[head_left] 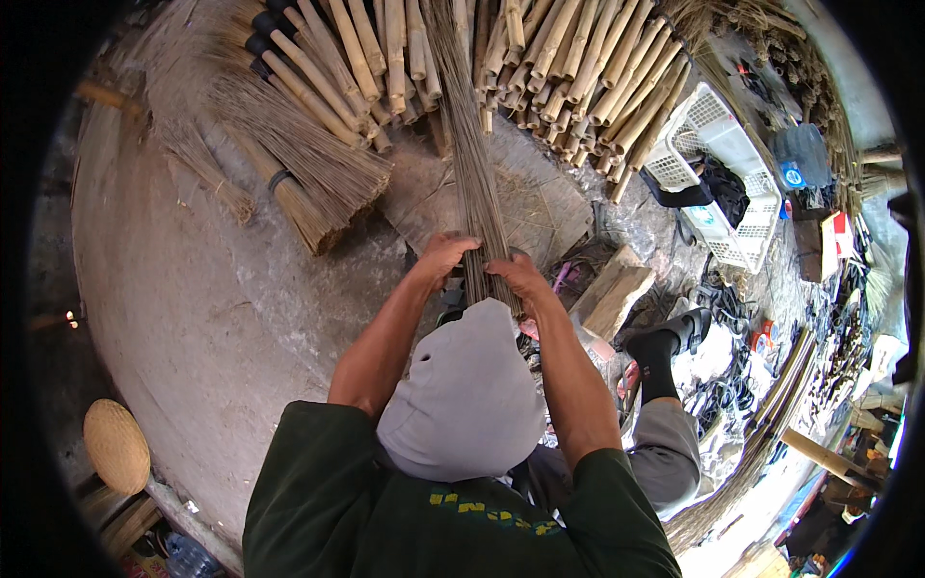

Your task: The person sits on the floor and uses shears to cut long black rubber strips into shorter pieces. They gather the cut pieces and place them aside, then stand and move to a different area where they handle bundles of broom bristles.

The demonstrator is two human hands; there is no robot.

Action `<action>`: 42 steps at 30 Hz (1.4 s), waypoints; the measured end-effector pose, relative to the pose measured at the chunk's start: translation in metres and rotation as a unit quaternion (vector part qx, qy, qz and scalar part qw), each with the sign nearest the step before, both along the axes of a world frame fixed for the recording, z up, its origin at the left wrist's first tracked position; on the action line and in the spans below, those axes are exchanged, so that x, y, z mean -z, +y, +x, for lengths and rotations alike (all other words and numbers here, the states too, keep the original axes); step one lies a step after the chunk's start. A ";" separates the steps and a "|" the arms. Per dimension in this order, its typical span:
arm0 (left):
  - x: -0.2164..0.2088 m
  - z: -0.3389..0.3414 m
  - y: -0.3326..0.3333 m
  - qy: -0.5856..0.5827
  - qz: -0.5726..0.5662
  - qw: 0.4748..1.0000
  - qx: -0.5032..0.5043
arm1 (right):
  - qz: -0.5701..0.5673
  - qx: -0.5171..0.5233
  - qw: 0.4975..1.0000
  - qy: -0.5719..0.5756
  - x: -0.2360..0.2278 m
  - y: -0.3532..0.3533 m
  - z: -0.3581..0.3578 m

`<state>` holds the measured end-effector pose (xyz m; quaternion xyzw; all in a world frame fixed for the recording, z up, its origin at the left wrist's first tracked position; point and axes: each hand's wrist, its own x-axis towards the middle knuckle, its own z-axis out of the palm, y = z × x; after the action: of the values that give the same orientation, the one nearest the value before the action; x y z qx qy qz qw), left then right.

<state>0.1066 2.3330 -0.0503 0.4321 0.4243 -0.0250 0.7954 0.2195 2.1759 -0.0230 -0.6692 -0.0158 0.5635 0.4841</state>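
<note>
Both grips, left hand point(443, 255) and right hand point(515, 275), clutch a stick bundle point(472, 154) above the dusty concrete floor point(193, 289).

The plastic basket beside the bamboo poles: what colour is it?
White, seen in the head view: plastic basket.

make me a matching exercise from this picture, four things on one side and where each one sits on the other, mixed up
Things:
1. bundle of thin sticks
2. white plastic basket
3. round woven lid
4. finished brooms

Places:
a. lower left, at the edge of the floor
b. gripped between left hand and right hand
c. right of the bamboo poles, holding dark cloth
d. lying on the ground, upper left

Pairs: 1-b, 2-c, 3-a, 4-d
</note>
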 end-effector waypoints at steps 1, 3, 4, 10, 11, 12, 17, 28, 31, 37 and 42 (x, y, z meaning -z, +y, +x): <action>0.002 0.000 -0.002 0.003 -0.009 1.000 0.001 | -0.009 0.009 1.000 -0.019 0.003 -0.001 -0.001; 0.009 0.001 -0.005 0.011 0.034 0.999 0.011 | -0.006 -0.004 0.998 -0.056 0.009 0.001 -0.002; 0.013 0.002 -0.007 0.015 0.059 0.998 0.006 | 0.004 -0.025 0.997 -0.072 0.012 0.002 -0.002; 0.042 0.004 -0.028 0.012 0.066 0.991 -0.115 | -0.003 -0.061 0.988 -0.139 0.012 0.005 -0.004; 0.042 0.003 -0.031 0.017 0.074 0.991 -0.114 | -0.013 -0.068 0.983 -0.168 0.008 0.004 -0.005; 0.041 0.001 -0.033 0.044 0.065 0.992 -0.102 | -0.029 -0.075 0.978 -0.193 0.004 0.003 -0.007; 0.010 -0.019 -0.040 0.011 0.391 0.913 -0.115 | 0.037 -0.100 0.923 -0.369 -0.026 -0.024 -0.009; -0.040 -0.137 0.100 0.034 0.490 0.733 -0.471 | 0.133 0.143 0.950 -0.242 -0.061 -0.089 0.006; -0.042 -0.154 0.142 0.013 0.422 0.715 -0.557 | 0.109 0.162 0.944 -0.265 -0.063 -0.095 0.008; -0.005 -0.132 0.204 0.142 0.170 0.890 -0.400 | 0.132 0.175 0.959 -0.182 -0.051 -0.106 0.000; -0.019 -0.110 0.208 0.359 0.430 0.828 -0.004 | 0.088 0.165 0.978 -0.090 -0.047 -0.108 -0.008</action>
<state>-0.0036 2.5414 -0.0316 0.6892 0.6499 0.0099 0.3204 0.2114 2.0684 0.0244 -0.6653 0.0017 0.4099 0.6239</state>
